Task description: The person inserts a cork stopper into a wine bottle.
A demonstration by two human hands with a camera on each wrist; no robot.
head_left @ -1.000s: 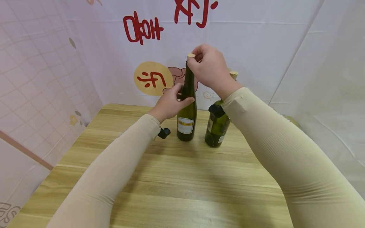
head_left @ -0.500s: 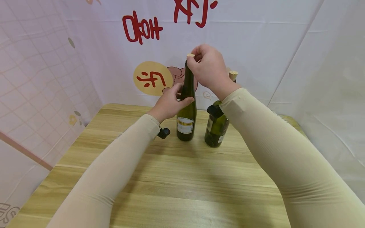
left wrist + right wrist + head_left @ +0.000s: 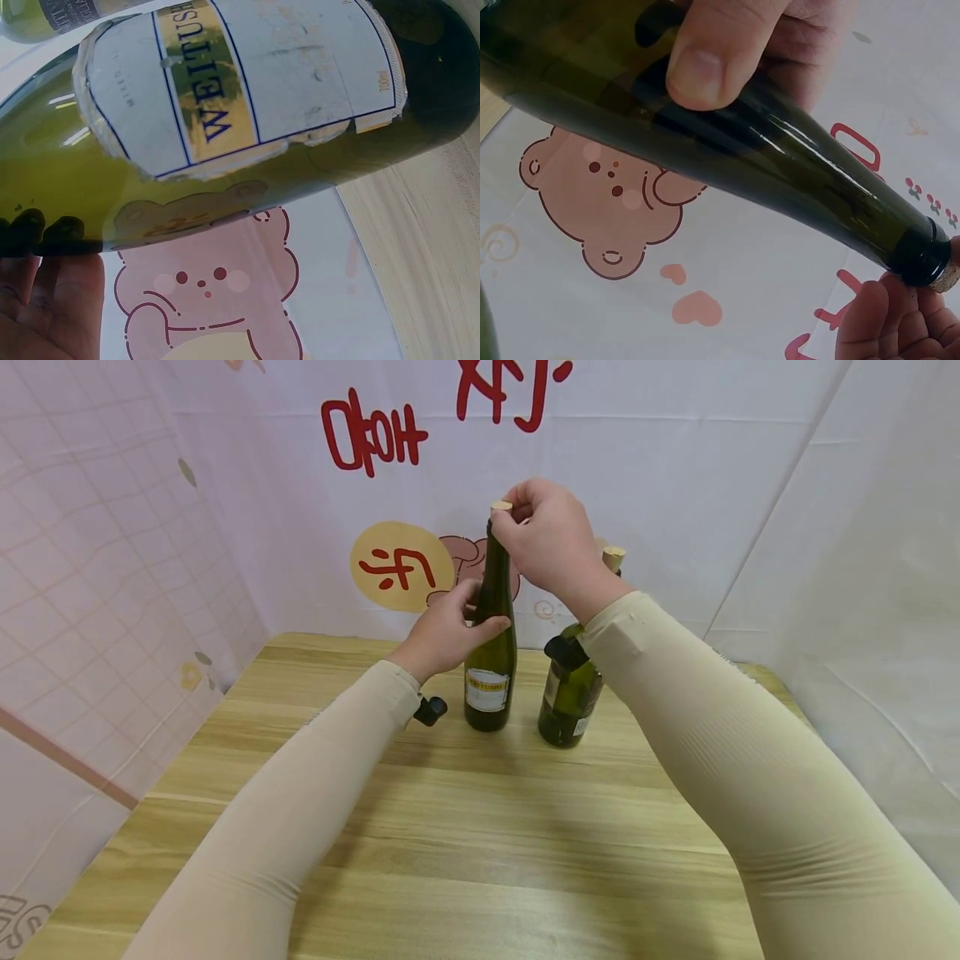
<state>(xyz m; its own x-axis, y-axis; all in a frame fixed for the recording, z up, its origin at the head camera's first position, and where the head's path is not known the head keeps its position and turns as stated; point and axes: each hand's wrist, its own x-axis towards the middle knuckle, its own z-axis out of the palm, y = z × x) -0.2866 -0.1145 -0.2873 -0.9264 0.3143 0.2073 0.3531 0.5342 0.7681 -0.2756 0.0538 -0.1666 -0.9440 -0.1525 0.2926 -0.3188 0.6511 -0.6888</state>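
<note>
A green glass wine bottle (image 3: 491, 647) stands upright on the wooden table, its white and gold label (image 3: 225, 82) large in the left wrist view. My left hand (image 3: 447, 631) grips it just below the neck, thumb across the front and fingers behind. At the top, my right hand (image 3: 547, 531) pinches a cork (image 3: 501, 506) between thumb and fingers. The right wrist view shows that cork (image 3: 949, 277) at the bottle's mouth, partly covered by the fingers. To the right stands a second green bottle (image 3: 570, 710) with a cork (image 3: 613, 557) in its top, partly hidden by my right wrist.
The wooden table (image 3: 480, 843) stretches toward me. Behind it hangs a white cloth (image 3: 675, 493) with red characters and a pink bear (image 3: 202, 292). Black wrist camera mounts (image 3: 431, 710) sit on my wrists, the right one overlapping the second bottle.
Both hands keep their hold on the bottle and cork. The view has shifted very slightly; nothing else has visibly moved.
</note>
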